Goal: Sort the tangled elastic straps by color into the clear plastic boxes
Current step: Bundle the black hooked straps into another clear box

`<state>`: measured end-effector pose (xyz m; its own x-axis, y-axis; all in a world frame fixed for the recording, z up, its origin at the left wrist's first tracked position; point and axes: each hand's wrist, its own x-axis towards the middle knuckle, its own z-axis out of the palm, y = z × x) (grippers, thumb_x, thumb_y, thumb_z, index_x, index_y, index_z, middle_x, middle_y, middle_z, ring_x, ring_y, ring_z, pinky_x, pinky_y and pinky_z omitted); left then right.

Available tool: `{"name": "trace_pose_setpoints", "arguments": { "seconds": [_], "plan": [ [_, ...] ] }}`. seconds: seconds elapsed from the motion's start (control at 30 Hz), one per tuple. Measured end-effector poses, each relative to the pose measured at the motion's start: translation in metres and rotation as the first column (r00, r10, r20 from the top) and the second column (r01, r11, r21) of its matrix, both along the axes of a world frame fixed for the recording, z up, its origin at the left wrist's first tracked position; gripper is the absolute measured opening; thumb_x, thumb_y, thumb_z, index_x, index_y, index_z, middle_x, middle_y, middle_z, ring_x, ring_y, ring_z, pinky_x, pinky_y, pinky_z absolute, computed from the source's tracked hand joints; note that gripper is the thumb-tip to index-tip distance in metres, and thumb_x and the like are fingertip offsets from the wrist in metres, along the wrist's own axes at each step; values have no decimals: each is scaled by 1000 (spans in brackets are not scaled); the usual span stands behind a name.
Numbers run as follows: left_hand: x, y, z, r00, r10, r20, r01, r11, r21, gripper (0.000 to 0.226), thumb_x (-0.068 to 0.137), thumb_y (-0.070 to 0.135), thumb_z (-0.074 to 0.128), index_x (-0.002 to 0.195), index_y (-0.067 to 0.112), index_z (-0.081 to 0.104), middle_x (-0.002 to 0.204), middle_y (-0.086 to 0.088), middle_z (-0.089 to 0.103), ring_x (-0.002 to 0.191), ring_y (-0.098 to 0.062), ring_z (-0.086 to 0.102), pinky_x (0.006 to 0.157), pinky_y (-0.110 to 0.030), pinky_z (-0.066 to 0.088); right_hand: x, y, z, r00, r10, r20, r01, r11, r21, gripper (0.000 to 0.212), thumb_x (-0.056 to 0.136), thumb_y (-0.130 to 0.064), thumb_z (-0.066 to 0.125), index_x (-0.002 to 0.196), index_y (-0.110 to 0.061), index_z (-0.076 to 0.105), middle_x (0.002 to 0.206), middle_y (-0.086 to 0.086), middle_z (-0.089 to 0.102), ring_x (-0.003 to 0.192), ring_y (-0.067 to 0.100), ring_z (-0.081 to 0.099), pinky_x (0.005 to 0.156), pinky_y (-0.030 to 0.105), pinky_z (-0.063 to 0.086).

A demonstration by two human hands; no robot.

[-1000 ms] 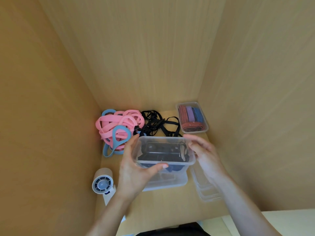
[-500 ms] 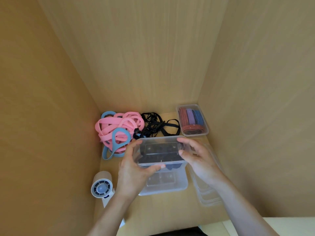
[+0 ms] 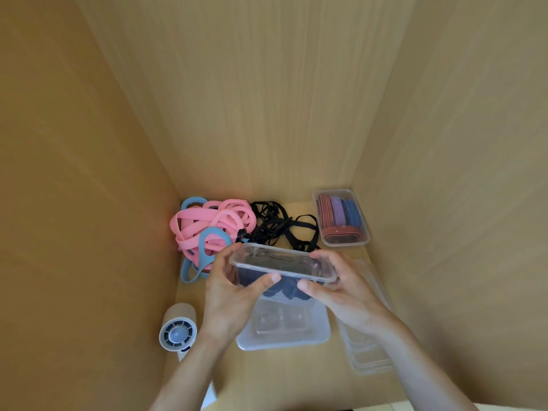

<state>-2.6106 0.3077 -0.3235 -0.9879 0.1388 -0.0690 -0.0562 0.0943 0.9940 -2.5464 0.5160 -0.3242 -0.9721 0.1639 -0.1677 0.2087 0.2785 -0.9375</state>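
Both hands hold one clear plastic box (image 3: 281, 264) with dark straps inside, lifted and tilted above the shelf floor. My left hand (image 3: 228, 295) grips its left end and my right hand (image 3: 341, 289) grips its right end. Below it lies another clear plastic box (image 3: 284, 327). At the back left sits a tangle of pink straps (image 3: 207, 223) with light blue straps (image 3: 212, 243) looped through it. Black straps (image 3: 281, 226) lie tangled beside them. A clear box (image 3: 341, 218) at the back right holds red, purple and blue straps.
Wooden walls close in the shelf on the left, back and right. A small white handheld fan (image 3: 178, 330) lies at the front left. A stack of clear lids or boxes (image 3: 367, 348) lies along the right wall, partly under my right forearm.
The held box has been lifted a little and tilted, its near rim now facing me. My right hand has shifted from the far right corner to the near right edge.
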Motion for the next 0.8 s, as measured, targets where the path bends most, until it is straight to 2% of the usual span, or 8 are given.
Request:
{"name": "trace_pose_setpoints", "arguments": {
  "seconds": [0.07, 0.23, 0.37, 0.43, 0.5, 0.57, 0.63, 0.8],
  "plan": [
    [-2, 1, 2, 1000, -19, 13, 19, 1000, -10, 80, 58, 26, 91, 129, 22, 55, 112, 20, 71, 107, 1, 66, 81, -10, 52, 0, 2, -1, 1000, -15, -23, 16, 999, 39, 48, 80, -33, 84, 119, -38, 58, 128, -9, 50, 114, -4, 53, 89, 14, 48],
    [-6, 2, 4, 996, -76, 51, 75, 997, 13, 80, 71, 2, 87, 138, 21, 49, 116, 20, 70, 110, -2, 66, 84, -13, 53, 1, 3, -5, 996, -68, -50, 67, 998, -20, 55, 78, -25, 87, 122, -36, 57, 131, -10, 49, 115, -4, 55, 84, 13, 50],
    [-6, 8, 5, 995, -79, 67, 74, 995, 65, 74, 72, 4, 86, 136, 18, 53, 118, 10, 72, 110, -6, 67, 81, -16, 55, 1, 2, -6, 992, -101, -78, 97, 994, -57, 59, 76, -17, 88, 126, -31, 59, 135, -6, 47, 117, -1, 56, 91, 21, 54],
    [-4, 12, 5, 995, -76, 70, 71, 995, 71, 70, 71, 9, 85, 134, 18, 56, 118, 8, 72, 110, -7, 67, 84, -20, 56, 1, 6, -7, 989, -95, -113, 90, 995, -49, 60, 77, -12, 86, 129, -25, 58, 138, -3, 43, 118, -4, 54, 91, 17, 51],
    [-4, 16, 6, 995, -80, 64, 75, 994, 76, 66, 73, 9, 84, 133, 19, 58, 120, 7, 72, 111, -7, 67, 87, -20, 56, 3, 11, -7, 989, -61, -131, 56, 998, -41, 61, 79, -11, 85, 131, -25, 56, 146, -10, 36, 124, -8, 48, 91, 10, 47],
    [-6, 18, 8, 994, -90, 57, 87, 994, 64, 62, 74, 12, 83, 132, 20, 61, 120, 7, 72, 111, -6, 67, 88, -20, 56, 4, 15, -7, 990, -30, -135, 27, 999, -27, 61, 81, -14, 84, 132, -29, 55, 149, -21, 32, 130, -7, 44, 97, 13, 46],
    [-8, 21, 10, 994, -92, 52, 91, 995, 29, 58, 74, 17, 84, 128, 23, 64, 116, 11, 73, 109, -2, 66, 87, -19, 56, 5, 18, -6, 981, -36, -189, 29, 999, -39, 59, 79, -18, 84, 131, -28, 57, 142, -22, 43, 128, -1, 49, 99, 20, 50],
    [-11, 30, 13, 996, -82, 46, 82, 997, -4, 52, 81, 14, 81, 127, 29, 63, 116, 16, 71, 108, 3, 63, 82, -15, 55, -1, 22, -5, 910, -138, -391, 162, 986, 30, 51, 72, -30, 85, 120, -26, 69, 130, -16, 58, 124, 10, 57, 101, 16, 43]
  ]
}}
